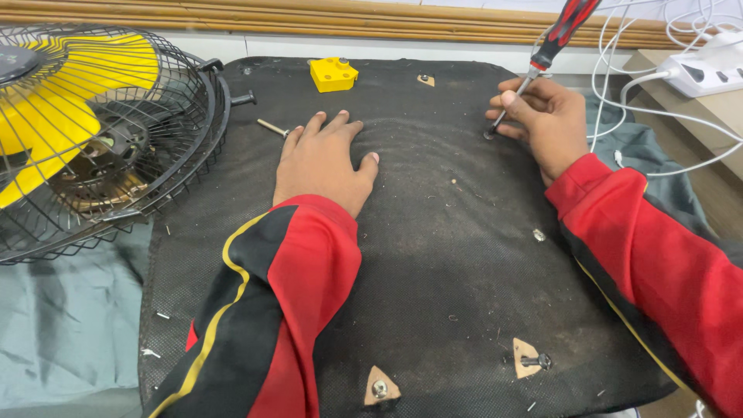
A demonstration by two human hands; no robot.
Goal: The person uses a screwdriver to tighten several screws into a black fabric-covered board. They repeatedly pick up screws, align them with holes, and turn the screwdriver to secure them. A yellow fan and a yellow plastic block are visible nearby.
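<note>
A large black fabric-covered panel [433, 232] lies flat in front of me. My left hand [323, 159] rests palm down on it, fingers spread, holding nothing. My right hand [542, 116] grips the shaft of a red-and-black handled screwdriver [556, 39], whose tip sits on a screw [489, 135] in the panel's far right part. A loose bolt [272, 127] lies just left of my left fingertips. Both sleeves are red and black.
A yellow block [333, 74] sits at the panel's far edge. A fan with yellow blades in a black wire cage [85, 131] lies at the left. Bolts [534, 360] in wooden cut-outs [380, 387] show near the front edge. A white power strip [708, 68] and cables are at the right.
</note>
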